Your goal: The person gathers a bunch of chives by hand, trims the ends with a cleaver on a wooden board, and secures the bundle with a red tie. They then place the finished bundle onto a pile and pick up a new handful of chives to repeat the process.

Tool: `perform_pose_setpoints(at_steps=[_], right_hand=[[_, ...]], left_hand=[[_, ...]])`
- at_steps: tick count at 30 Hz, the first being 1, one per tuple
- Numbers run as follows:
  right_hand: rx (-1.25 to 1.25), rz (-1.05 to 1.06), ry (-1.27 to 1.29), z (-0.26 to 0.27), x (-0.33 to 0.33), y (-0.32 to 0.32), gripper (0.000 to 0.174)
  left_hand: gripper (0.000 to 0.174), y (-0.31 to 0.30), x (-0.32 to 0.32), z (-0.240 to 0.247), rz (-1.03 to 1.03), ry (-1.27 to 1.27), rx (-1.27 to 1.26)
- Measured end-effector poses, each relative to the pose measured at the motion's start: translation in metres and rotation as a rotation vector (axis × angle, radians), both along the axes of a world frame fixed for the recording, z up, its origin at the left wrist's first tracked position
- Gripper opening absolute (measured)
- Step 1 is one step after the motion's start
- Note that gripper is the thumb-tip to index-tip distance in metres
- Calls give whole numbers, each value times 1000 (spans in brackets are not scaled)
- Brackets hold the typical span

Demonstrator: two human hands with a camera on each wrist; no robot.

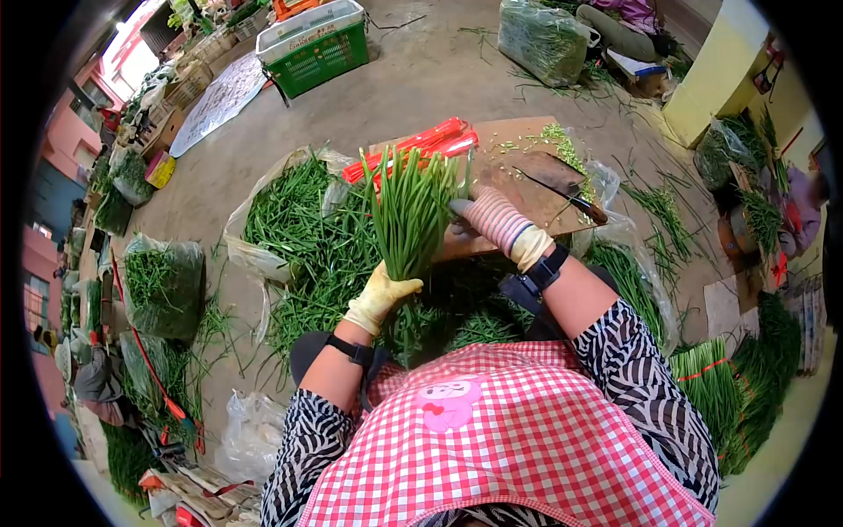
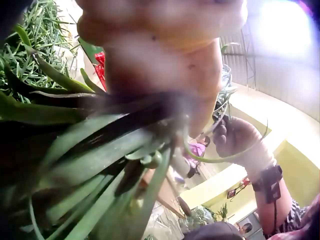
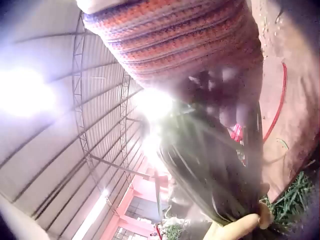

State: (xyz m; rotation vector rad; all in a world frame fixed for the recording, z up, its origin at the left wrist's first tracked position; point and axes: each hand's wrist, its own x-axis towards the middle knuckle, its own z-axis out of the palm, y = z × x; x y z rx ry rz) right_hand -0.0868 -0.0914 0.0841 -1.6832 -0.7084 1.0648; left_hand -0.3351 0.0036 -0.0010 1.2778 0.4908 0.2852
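Note:
A thick bundle of green stalks (image 1: 408, 206) stands upright in the head view, cut ends up. The left hand (image 1: 383, 293), in a pale yellow glove, grips its lower part, thumb across the front. At the bundle's upper right is the right hand (image 1: 496, 215), in a striped knitted glove; its fingers are partly hidden behind the stalks. In the left wrist view, long leaves (image 2: 100, 155) spread out below the left hand (image 2: 160, 30). The right wrist view shows the striped glove (image 3: 185, 45) beside the stalks (image 3: 200, 155), with the yellow thumb (image 3: 240, 226) lower down.
A wooden board (image 1: 527, 140) bears red ties (image 1: 439, 139), cut bits and a knife (image 1: 571, 195). Loose greens (image 1: 307, 215) lie in a bag at the left. Farther off are a green basket (image 1: 316, 61), filled bags (image 1: 543, 44) and tied bundles (image 1: 707, 373).

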Motion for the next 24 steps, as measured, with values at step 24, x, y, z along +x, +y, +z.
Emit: perform_pose_setpoints(at_steps=[24], right_hand=[[725,135,926,18,83,-47,25]], left_hand=[[45,7,-14,4,-137,84,-115]])
